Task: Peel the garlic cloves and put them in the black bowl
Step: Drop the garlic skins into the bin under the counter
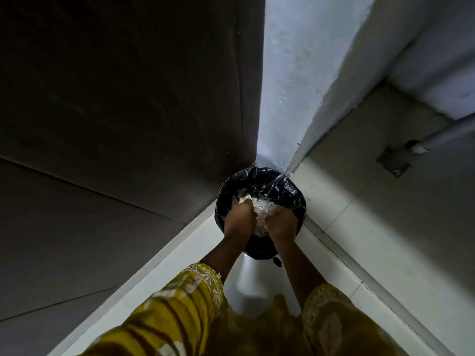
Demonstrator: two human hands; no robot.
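Over a round bin lined with a black plastic bag (267, 179), both my hands hold a white crumpled bundle (263, 210) that looks like papery garlic skins or thin wrapping. My left hand (239, 220) grips its left side with curled fingers, a pale scrap sticking out above the knuckles. On the bundle's right side my right hand (282, 224) is curled round it as well. The bundle sits inside the bin's mouth. No garlic cloves and no black bowl are in view.
The bin stands in a tight corner. A dark panel (123, 104) rises on the left, a white plastered wall (290, 80) behind. Pale tiles (401, 201) with a pipe (447, 133) lie to the right. My yellow patterned sleeves (180, 309) fill the bottom.
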